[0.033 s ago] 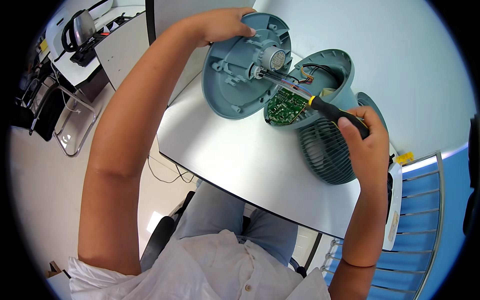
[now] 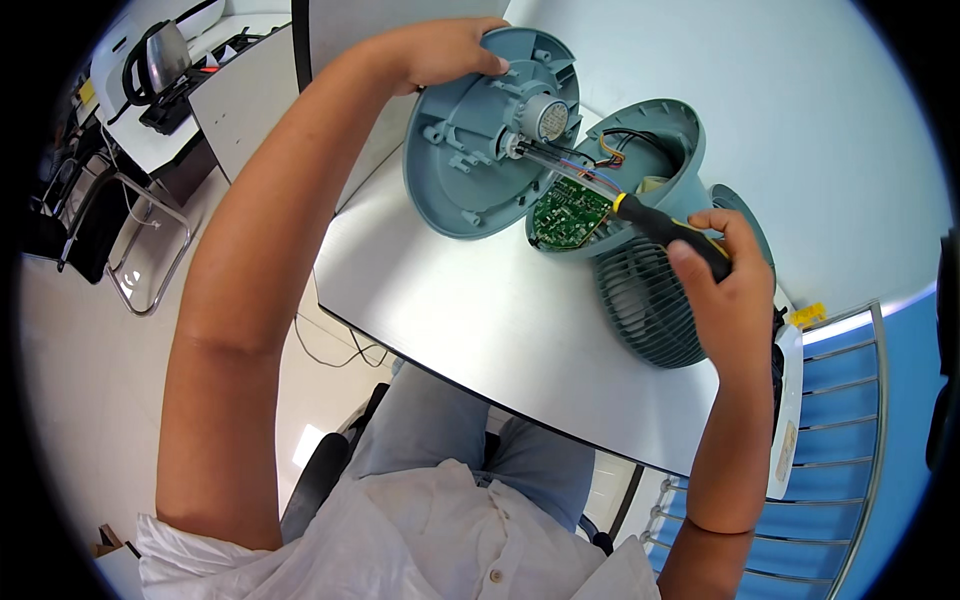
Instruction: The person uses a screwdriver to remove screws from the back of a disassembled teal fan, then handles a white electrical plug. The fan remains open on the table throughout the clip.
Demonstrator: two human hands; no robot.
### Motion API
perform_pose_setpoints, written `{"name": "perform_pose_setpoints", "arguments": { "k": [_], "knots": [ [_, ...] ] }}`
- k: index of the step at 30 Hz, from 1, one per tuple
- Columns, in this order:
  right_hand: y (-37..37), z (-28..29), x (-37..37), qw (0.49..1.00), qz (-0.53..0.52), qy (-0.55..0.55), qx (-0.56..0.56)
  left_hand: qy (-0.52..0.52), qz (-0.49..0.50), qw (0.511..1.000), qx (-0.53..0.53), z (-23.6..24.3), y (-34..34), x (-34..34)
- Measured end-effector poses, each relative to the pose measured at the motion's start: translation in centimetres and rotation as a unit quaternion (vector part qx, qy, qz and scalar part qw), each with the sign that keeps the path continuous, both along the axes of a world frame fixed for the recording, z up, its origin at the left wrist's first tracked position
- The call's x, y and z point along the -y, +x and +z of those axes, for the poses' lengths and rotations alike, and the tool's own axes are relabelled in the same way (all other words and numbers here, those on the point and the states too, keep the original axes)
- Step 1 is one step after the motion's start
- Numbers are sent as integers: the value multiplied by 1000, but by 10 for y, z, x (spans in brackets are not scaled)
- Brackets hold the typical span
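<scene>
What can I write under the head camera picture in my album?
Left hand holding a grey-green fan base, right hand pointing a black-handled screwdriver at it, near a circuit board.

Head camera: worn on the person's head, from where I stand, pitched steeply down
White shirt (image 2: pixel 430 530): near, seen from above along the lower edge
White desk (image 2: pixel 450 300): mid-frame, close below the lens
Kettle (image 2: pixel 170 55): well off, at the upper left
Metal rails (image 2: pixel 840 464): far right, curved by the wide fisheye
Corners: rounded off in black
</scene>
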State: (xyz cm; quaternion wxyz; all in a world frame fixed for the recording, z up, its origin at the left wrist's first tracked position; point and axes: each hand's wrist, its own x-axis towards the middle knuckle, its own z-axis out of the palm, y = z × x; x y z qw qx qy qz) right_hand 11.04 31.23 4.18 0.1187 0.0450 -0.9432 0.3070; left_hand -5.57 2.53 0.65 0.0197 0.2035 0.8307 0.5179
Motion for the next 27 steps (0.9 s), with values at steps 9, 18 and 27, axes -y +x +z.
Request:
{"name": "perform_pose_setpoints", "arguments": {
  "k": [9, 18, 27],
  "knots": [
    [-7, -6, -16, 837, 118, 418, -334, 0, -4, 1000, 2, 6, 5, -2],
    [-16, -19, -11, 783, 90, 487, -377, -5, 0, 1000, -7, 4, 6, -4],
    [-14, 26, 20, 925, -4, 379, 23, 18, 3, 1000, 4, 3, 11, -1]
  ]
}}
